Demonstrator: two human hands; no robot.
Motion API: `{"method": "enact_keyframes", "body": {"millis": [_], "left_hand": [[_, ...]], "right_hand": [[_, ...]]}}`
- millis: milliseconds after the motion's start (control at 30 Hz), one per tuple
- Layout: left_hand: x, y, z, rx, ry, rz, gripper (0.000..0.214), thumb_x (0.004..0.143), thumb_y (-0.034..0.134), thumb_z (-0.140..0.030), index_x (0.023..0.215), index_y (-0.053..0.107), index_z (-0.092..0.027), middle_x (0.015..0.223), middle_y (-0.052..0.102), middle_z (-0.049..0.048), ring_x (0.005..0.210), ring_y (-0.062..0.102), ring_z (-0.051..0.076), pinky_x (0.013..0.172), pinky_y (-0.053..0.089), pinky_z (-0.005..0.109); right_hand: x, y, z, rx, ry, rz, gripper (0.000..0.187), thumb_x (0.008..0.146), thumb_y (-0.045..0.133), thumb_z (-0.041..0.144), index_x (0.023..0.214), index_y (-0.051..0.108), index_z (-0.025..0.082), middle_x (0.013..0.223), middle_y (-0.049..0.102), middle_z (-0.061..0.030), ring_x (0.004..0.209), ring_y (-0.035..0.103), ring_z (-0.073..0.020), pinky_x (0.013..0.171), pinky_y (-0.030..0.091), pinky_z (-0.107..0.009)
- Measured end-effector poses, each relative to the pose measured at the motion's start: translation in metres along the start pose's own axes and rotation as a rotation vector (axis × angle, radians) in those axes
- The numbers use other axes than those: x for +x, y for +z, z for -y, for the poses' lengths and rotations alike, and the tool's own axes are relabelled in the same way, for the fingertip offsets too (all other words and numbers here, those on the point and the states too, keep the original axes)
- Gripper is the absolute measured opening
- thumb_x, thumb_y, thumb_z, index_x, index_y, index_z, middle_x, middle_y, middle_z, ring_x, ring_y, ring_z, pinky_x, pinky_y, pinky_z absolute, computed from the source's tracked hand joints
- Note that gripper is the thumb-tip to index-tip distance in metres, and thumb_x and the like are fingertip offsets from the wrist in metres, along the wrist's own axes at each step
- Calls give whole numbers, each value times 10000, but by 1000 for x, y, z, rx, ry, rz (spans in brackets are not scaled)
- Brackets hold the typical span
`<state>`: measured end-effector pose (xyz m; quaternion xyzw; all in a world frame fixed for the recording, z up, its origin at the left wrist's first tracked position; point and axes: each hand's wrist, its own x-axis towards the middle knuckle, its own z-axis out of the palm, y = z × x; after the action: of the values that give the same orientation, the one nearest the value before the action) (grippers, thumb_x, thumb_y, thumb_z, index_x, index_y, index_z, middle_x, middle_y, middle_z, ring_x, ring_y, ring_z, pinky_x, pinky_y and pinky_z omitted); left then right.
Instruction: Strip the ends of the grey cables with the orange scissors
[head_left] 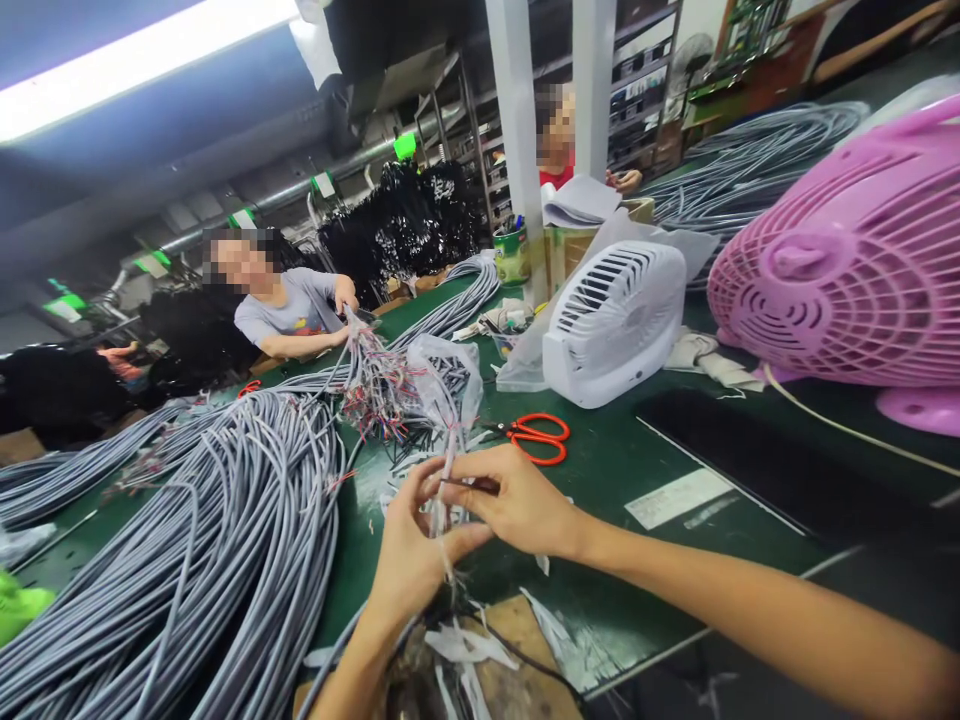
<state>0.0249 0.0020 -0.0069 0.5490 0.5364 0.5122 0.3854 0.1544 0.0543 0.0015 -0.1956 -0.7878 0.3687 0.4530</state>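
My left hand (409, 550) is closed round a thin bundle of cable wires (448, 470) that stands up between both hands. My right hand (517, 500) pinches a small dark piece (472, 485) against that bundle, fingers together. Both hands hover low over the green table (607, 470), just in front of a clear plastic bag (442, 380) with dark small parts. A large heap of grey cables (225, 530) with stripped coloured ends (379, 385) lies to the left of my hands.
Red-handled scissors (538, 438) lie right of my hands. A white fan (615, 320) and a pink fan (847, 270) stand at the right. Two people sit across the table, one in grey (289, 310) handling cables. White scraps (465, 650) lie near the front edge.
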Motion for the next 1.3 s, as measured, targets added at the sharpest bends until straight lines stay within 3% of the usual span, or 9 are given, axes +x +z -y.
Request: {"method": "enact_keyframes", "body": {"millis": [67,133,267,433,633,833,1033,1167,1300], "left_hand": [[0,-5,-2,-132,47,-68,420,522,781,-290,903,650,-173,750,611,12,614,556,122,530,445,193],[1,-8,-4,-177,88,-125,370,557,769,-327,878,672,-171,666,582,-5,515,516,87,454,406,165],[-1,-8,-7,-95,194,-204,223,619,732,-337,767,734,-170,523,479,-40,393,413,54,369,335,162],[-7,-10,-9,23,301,-247,161,642,722,-276,775,755,-192,490,485,-31,411,434,71,398,346,182],[-13,-7,-7,-130,125,-277,243,710,663,-369,701,706,-130,422,504,-25,343,413,67,344,309,176],[-8,-5,-6,-252,63,-350,303,691,664,-417,601,571,-143,416,482,-62,259,360,38,266,254,148],[1,-15,-13,-258,115,-442,254,617,728,-345,580,600,-128,458,544,-29,446,530,80,487,451,175],[4,-20,-22,-522,10,-398,258,542,769,-283,563,572,-118,486,472,-57,393,401,24,378,346,129],[11,-46,-26,-780,-19,-411,165,647,705,-182,630,550,-129,521,427,-78,393,365,2,375,322,85]], "right_hand": [[0,-2,0,-22,-74,0,207,794,516,102,609,603,136,579,581,-1,538,504,-98,525,379,-188],[-2,-3,1,-74,-150,-16,194,771,478,50,681,623,142,630,599,-17,575,525,-111,561,402,-200],[-6,0,1,-167,-236,-67,189,712,468,29,765,613,137,628,565,-11,559,500,-114,553,411,-210],[-9,1,2,-197,-330,-139,160,712,461,55,743,590,145,656,564,-20,587,512,-119,560,422,-210],[-9,2,2,-241,-410,-159,185,686,441,51,664,593,153,562,527,5,502,462,-98,475,368,-197],[-10,8,0,-267,-435,-178,210,706,432,58,622,600,153,506,513,10,467,443,-90,443,347,-189],[-9,11,-4,-252,-417,-147,202,721,443,56,632,590,162,513,558,6,465,473,-93,469,384,-188],[-8,12,-6,-242,-418,-156,210,723,442,53,633,599,161,519,564,4,462,473,-92,473,385,-191],[-12,14,-8,-192,-386,-132,182,717,473,68,627,596,167,525,567,8,472,486,-96,490,395,-197]]}}
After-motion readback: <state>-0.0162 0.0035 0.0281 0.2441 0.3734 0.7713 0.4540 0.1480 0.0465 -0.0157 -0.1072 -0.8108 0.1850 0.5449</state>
